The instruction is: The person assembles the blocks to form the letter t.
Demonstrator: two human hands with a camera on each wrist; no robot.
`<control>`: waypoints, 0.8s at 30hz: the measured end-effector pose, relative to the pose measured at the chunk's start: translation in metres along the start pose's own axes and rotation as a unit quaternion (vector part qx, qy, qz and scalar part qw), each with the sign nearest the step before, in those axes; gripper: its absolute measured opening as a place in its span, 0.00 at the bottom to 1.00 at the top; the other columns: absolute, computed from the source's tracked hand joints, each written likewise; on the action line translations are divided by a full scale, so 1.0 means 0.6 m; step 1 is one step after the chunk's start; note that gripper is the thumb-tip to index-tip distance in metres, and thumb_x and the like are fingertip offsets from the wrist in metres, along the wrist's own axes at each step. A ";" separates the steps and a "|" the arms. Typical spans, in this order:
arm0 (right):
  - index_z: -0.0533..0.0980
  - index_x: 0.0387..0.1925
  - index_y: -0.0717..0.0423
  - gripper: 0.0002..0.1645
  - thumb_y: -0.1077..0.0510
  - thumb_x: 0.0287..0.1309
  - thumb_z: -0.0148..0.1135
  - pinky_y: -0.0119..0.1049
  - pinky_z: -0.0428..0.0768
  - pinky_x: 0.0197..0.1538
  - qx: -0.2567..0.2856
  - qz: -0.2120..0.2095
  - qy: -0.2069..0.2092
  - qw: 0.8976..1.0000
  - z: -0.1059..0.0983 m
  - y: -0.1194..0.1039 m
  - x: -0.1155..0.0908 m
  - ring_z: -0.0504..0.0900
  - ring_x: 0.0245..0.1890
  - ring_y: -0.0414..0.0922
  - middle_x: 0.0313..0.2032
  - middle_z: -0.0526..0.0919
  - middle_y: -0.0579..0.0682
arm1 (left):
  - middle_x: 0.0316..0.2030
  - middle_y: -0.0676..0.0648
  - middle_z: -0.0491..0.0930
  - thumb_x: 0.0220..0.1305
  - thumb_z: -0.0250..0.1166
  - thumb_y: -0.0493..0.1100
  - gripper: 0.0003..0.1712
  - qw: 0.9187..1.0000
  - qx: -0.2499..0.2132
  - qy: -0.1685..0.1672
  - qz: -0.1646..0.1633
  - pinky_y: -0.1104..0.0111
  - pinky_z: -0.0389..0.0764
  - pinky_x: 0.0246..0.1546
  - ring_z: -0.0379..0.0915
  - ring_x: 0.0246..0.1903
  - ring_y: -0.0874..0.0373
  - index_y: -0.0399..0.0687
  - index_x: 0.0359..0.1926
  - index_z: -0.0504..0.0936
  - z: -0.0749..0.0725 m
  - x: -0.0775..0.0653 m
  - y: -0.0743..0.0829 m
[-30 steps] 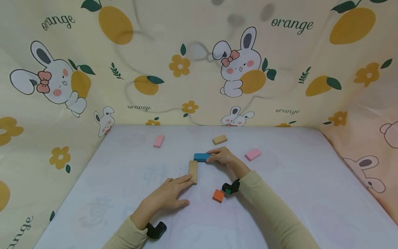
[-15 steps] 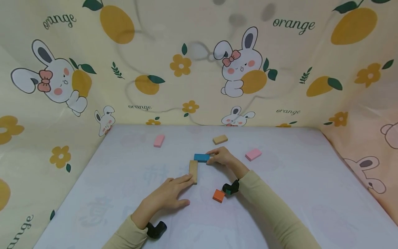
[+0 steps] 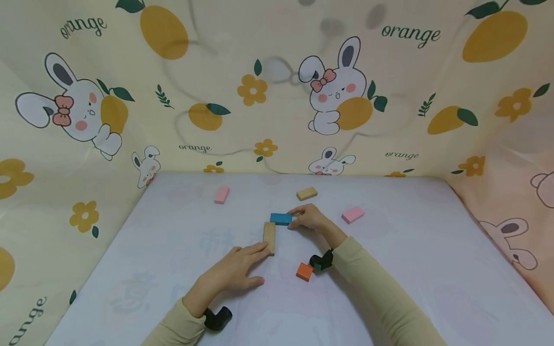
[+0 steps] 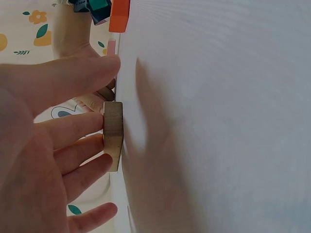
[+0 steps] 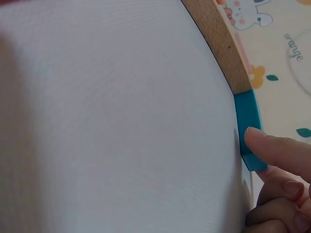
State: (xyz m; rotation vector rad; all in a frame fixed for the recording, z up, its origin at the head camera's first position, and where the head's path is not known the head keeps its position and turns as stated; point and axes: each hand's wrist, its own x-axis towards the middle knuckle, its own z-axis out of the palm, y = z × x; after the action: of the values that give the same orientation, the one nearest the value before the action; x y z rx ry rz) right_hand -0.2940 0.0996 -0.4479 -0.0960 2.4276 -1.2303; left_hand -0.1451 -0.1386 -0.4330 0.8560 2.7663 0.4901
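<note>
A plain wooden block (image 3: pixel 269 234) lies lengthwise on the table, pointing away from the person. At its far end a blue block (image 3: pixel 281 219) lies crosswise, touching it in the right wrist view and forming a corner. The left hand (image 3: pixel 231 271) rests its extended fingertips on the near left part of the wooden block (image 4: pixel 113 119), with the thumb held apart. Thumb and index finger of the right hand (image 3: pixel 309 217) pinch the right end of the blue block (image 5: pixel 248 114); its other fingers are curled.
An orange block (image 3: pixel 305 271) lies beside the right wrist's black camera mount (image 3: pixel 321 261). Farther back are a pink block (image 3: pixel 221 195) at left, a second wooden block (image 3: pixel 307 193) and another pink block (image 3: pixel 352 215) at right. A printed cloth hangs behind the white table (image 3: pixel 173 221).
The hands and blocks hold their places. Only the head view has shifted very slightly.
</note>
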 end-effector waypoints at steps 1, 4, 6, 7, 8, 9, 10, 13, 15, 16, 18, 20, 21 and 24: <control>0.81 0.53 0.55 0.30 0.61 0.43 0.75 0.32 0.59 0.32 0.000 0.002 0.000 1.000 0.000 -0.001 0.000 0.62 0.30 0.42 0.24 0.60 0.46 | 0.73 0.47 0.60 0.60 0.66 0.53 0.40 1.000 -0.001 0.000 0.001 0.48 0.68 0.64 0.62 0.71 0.51 0.50 0.71 0.64 0.000 0.000 0.000; 0.81 0.53 0.54 0.31 0.61 0.42 0.76 0.32 0.59 0.33 0.005 0.006 -0.004 1.000 -0.002 -0.002 -0.002 0.62 0.31 0.43 0.26 0.60 0.46 | 0.73 0.47 0.60 0.60 0.66 0.53 0.40 1.000 -0.002 0.000 0.002 0.48 0.68 0.64 0.61 0.71 0.50 0.50 0.71 0.64 0.000 0.000 0.000; 0.80 0.54 0.54 0.32 0.60 0.42 0.76 0.33 0.59 0.34 0.005 0.004 -0.006 1.000 -0.003 -0.003 -0.004 0.63 0.33 0.43 0.28 0.62 0.47 | 0.73 0.47 0.60 0.60 0.66 0.53 0.40 1.000 -0.003 -0.001 0.001 0.48 0.68 0.64 0.61 0.71 0.50 0.50 0.71 0.64 -0.001 0.000 0.000; 0.80 0.54 0.54 0.32 0.60 0.42 0.76 0.33 0.59 0.35 0.005 0.002 -0.007 1.000 -0.004 -0.003 -0.005 0.63 0.36 0.44 0.31 0.64 0.48 | 0.74 0.47 0.60 0.61 0.66 0.53 0.40 1.000 -0.003 -0.001 0.000 0.48 0.68 0.64 0.61 0.71 0.50 0.50 0.71 0.63 -0.001 0.000 0.000; 0.80 0.54 0.54 0.32 0.60 0.42 0.76 0.34 0.60 0.36 0.006 0.000 -0.008 1.000 -0.005 -0.003 -0.006 0.63 0.37 0.44 0.32 0.65 0.48 | 0.74 0.47 0.60 0.60 0.66 0.53 0.40 1.000 -0.003 -0.001 -0.001 0.48 0.68 0.64 0.61 0.71 0.50 0.50 0.71 0.63 -0.001 0.000 0.000; 0.80 0.54 0.55 0.32 0.59 0.42 0.75 0.34 0.60 0.37 0.005 -0.002 -0.009 1.000 -0.006 -0.003 -0.007 0.64 0.38 0.44 0.33 0.66 0.49 | 0.74 0.47 0.60 0.60 0.66 0.53 0.40 1.000 -0.003 -0.001 -0.002 0.48 0.68 0.64 0.61 0.71 0.50 0.50 0.71 0.63 0.000 0.000 0.000; 0.79 0.55 0.55 0.32 0.59 0.43 0.75 0.34 0.60 0.38 0.004 -0.005 -0.009 1.000 -0.006 -0.004 -0.008 0.64 0.40 0.45 0.35 0.67 0.49 | 0.74 0.48 0.60 0.60 0.66 0.53 0.40 1.000 -0.003 -0.001 -0.003 0.48 0.68 0.64 0.61 0.71 0.50 0.50 0.71 0.63 -0.001 0.000 0.000; 0.79 0.55 0.57 0.32 0.59 0.44 0.75 0.34 0.61 0.39 0.004 -0.016 -0.008 1.000 -0.008 -0.006 -0.013 0.64 0.40 0.45 0.35 0.68 0.50 | 0.74 0.48 0.60 0.60 0.66 0.53 0.40 1.000 -0.003 -0.002 -0.004 0.48 0.68 0.64 0.61 0.71 0.50 0.50 0.71 0.64 0.000 0.001 -0.001; 0.78 0.55 0.58 0.32 0.59 0.45 0.74 0.34 0.61 0.37 0.004 -0.024 -0.006 1.000 -0.009 -0.009 -0.017 0.64 0.38 0.44 0.31 0.66 0.49 | 0.74 0.48 0.59 0.60 0.66 0.53 0.40 1.000 -0.003 -0.003 -0.005 0.48 0.68 0.64 0.61 0.71 0.50 0.51 0.71 0.64 0.001 0.001 -0.002; 0.78 0.56 0.59 0.32 0.59 0.45 0.74 0.33 0.61 0.37 0.005 -0.030 -0.004 1.000 -0.009 -0.010 -0.019 0.64 0.37 0.44 0.31 0.65 0.48 | 0.74 0.48 0.59 0.60 0.66 0.53 0.40 1.000 -0.002 -0.003 -0.006 0.48 0.68 0.64 0.61 0.71 0.50 0.51 0.71 0.64 0.001 0.001 -0.002; 0.77 0.56 0.60 0.32 0.59 0.46 0.74 0.32 0.61 0.35 0.009 -0.039 -0.004 0.999 -0.011 -0.013 -0.022 0.64 0.35 0.43 0.28 0.64 0.47 | 0.74 0.48 0.59 0.60 0.66 0.53 0.40 1.000 -0.002 -0.005 -0.008 0.48 0.68 0.64 0.61 0.71 0.51 0.51 0.71 0.63 0.001 0.001 -0.003; 0.77 0.56 0.62 0.32 0.59 0.47 0.73 0.31 0.61 0.32 0.014 -0.047 -0.006 0.999 -0.013 -0.016 -0.026 0.63 0.31 0.41 0.26 0.64 0.46 | 0.74 0.48 0.59 0.60 0.66 0.53 0.40 1.000 0.000 -0.005 -0.008 0.49 0.68 0.64 0.61 0.71 0.51 0.51 0.71 0.63 0.002 0.001 -0.003; 0.76 0.57 0.62 0.32 0.59 0.47 0.72 0.30 0.61 0.30 0.019 -0.050 -0.008 0.999 -0.014 -0.017 -0.028 0.63 0.28 0.41 0.24 0.64 0.45 | 0.74 0.48 0.60 0.60 0.66 0.53 0.40 1.000 0.000 -0.004 -0.008 0.49 0.68 0.64 0.61 0.71 0.51 0.51 0.71 0.63 0.002 0.001 -0.003; 0.75 0.57 0.64 0.31 0.60 0.49 0.71 0.28 0.60 0.24 0.034 -0.059 -0.018 0.998 -0.016 -0.021 -0.034 0.61 0.20 0.39 0.18 0.63 0.43 | 0.74 0.48 0.60 0.60 0.66 0.53 0.40 1.000 0.002 -0.005 -0.008 0.49 0.68 0.64 0.62 0.71 0.51 0.51 0.71 0.63 0.002 0.001 -0.002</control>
State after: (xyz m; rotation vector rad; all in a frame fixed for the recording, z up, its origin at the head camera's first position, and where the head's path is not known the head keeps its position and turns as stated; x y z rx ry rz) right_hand -0.2807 0.1043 -0.4261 -0.2418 2.3763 -1.3488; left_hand -0.1461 -0.1390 -0.4344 0.8351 2.7625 0.4768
